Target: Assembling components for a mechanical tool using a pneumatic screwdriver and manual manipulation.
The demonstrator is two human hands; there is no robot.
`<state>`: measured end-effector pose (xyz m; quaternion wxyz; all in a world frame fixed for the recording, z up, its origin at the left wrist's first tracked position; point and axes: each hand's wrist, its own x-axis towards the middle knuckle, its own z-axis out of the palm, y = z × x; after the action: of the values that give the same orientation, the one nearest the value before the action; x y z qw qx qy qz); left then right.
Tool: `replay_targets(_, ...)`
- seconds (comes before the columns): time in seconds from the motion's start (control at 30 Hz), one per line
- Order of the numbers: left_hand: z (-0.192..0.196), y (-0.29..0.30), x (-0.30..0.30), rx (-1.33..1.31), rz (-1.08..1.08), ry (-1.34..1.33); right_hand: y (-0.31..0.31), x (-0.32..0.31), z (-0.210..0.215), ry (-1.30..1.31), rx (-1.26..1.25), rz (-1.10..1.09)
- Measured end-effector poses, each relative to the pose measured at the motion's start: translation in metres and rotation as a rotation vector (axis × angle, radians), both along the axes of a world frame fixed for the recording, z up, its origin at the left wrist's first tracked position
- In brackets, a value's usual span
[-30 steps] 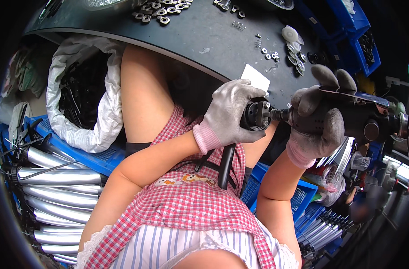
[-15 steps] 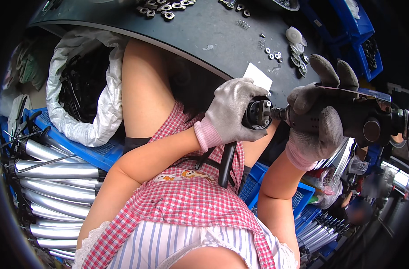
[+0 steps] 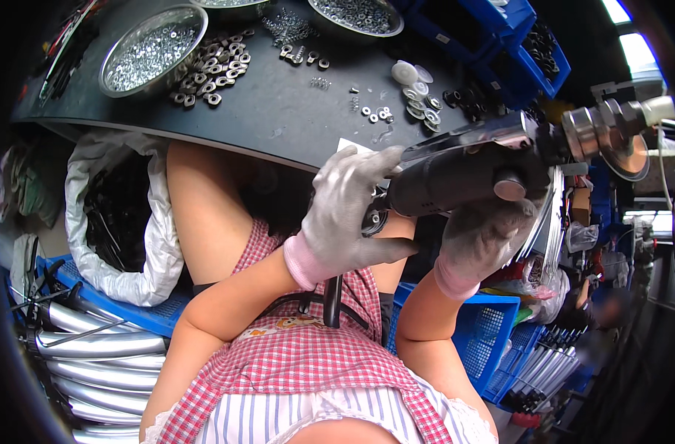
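My left hand (image 3: 345,211), in a grey glove with a pink cuff, holds a black round part (image 3: 375,220) against its palm, thumb stretched out to the right. A black tube (image 3: 333,300) hangs below this hand over the apron. The front end of a black power screwdriver (image 3: 456,181) meets the part near the fingers. Its rear tilts up to the right, with metal fittings and a pale hose end (image 3: 657,111). My right hand (image 3: 489,237), gloved alike, is closed against the tool's underside; the tool hides some of its fingers.
On the dark table (image 3: 271,96) lie metal nuts (image 3: 215,70), springs (image 3: 321,83), washers (image 3: 378,115) and white plastic discs (image 3: 419,92). A steel bowl (image 3: 152,55) stands behind, blue bins (image 3: 500,52) at far right. A white sack (image 3: 156,259) and silver tubes (image 3: 104,344) are at left.
The view has shifted, showing more of the table. The screwdriver's rear has tilted upward, and my right hand sits lower beneath it, its fingers no longer across the body. My left thumb stretches out further.
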<state>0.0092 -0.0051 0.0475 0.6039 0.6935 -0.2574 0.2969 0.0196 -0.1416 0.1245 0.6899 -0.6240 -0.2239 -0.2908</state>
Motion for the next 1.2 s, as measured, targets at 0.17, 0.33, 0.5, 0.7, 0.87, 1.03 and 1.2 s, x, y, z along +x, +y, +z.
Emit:
replay_targets(0.17,0.014,-0.005,0.007,0.107,0.090,-0.026,-0.010,-0.001,0.016,0.146,0.022,0.170)
replay_targets(0.33,0.018,-0.004,0.004,0.117,0.038,0.052,-0.034,0.011,0.029,-0.108,-0.417,0.095)
replay_targets(0.5,0.020,-0.004,0.001,0.133,0.026,0.085,-0.060,0.031,0.046,-0.819,-0.995,-0.309)
replay_targets(0.7,0.015,-0.001,0.004,0.174,0.007,0.073,-0.028,0.041,0.025,-0.130,-0.331,0.258)
replay_targets(0.87,-0.013,0.005,-0.006,0.247,0.231,0.068,-0.007,0.053,-0.001,0.296,-0.048,0.806)
replay_targets(1.03,-0.041,0.000,-0.010,0.130,0.096,0.289,-0.006,0.049,-0.010,0.204,0.017,0.927)
replay_targets(1.2,-0.040,0.000,-0.013,0.093,0.080,0.310,-0.006,0.067,-0.015,0.022,-0.080,1.071)
